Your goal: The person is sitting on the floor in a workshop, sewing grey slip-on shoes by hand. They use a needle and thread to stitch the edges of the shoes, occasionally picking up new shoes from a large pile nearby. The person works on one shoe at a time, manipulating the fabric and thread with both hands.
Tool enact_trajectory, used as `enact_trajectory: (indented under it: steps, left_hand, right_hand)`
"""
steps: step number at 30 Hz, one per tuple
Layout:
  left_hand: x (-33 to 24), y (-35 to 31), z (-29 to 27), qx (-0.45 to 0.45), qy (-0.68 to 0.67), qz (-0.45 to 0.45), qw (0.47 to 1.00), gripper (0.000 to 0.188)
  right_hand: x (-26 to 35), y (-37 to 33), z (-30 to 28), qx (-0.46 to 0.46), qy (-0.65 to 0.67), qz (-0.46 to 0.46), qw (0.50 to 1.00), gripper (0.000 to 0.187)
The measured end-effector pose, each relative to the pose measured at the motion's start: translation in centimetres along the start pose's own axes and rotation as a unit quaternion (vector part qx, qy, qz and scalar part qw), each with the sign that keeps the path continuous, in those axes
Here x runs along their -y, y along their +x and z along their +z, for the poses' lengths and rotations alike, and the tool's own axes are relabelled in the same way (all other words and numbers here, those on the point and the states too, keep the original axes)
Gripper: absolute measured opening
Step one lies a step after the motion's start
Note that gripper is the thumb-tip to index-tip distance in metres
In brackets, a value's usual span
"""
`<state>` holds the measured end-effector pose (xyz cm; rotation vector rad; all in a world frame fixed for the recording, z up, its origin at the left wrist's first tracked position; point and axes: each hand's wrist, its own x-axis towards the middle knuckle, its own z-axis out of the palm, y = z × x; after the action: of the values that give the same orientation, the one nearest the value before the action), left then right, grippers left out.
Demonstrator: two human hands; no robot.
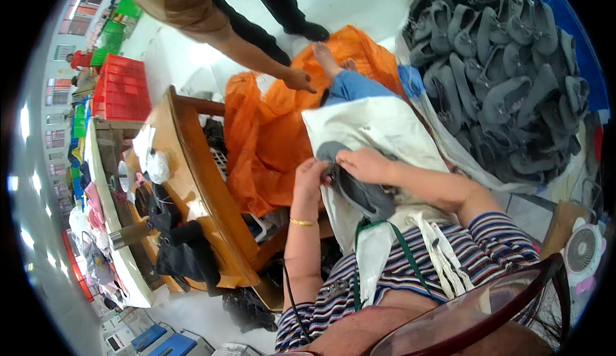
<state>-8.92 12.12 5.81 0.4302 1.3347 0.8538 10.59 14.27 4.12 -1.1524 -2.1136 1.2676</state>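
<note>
Red-rimmed glasses point(468, 305) loomed closest; left hand point(310, 176) and right hand point(366, 165) pinched tight a grey shoe point(364, 195) by its far end, its length slanting back rightward.

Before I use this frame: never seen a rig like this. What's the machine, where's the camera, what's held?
There's no machine, just a person working with bare hands. The single picture comes from the left one of two fisheye cameras worn on their head, looking down, so straight edges bend near the rim.

The left hand and right hand both grip a grey shoe over a white cloth across the lap. A big heap of grey shoes lies to the right. On the left stands a wooden table with dark bags at its left edge; orange sheeting is ahead. The hand reaching in from the top belongs to another person.
</note>
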Motion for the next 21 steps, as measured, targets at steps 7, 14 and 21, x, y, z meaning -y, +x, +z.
enact_trajectory:
  steps: [7, 14, 21]
  left_hand:
    - [1.7, 1.0, -1.3, 0.014, 0.019, 0.024, 0.999, 0.009]
    - [1.1, 0.7, -1.7, 0.041, -0.028, -0.018, 0.999, 0.008]
    - [1.3, 0.6, -2.1, 0.046, -0.054, -0.023, 0.997, 0.007]
  right_hand:
    - [-0.7, 0.2, 0.1, 0.021, -0.002, -0.019, 1.0, 0.013]
    - [0.7, -0.1, 0.6, 0.0, 0.009, 0.032, 0.999, 0.012]
    - [0.9, 0.0, 1.5, -0.042, 0.017, 0.041, 0.998, 0.015]
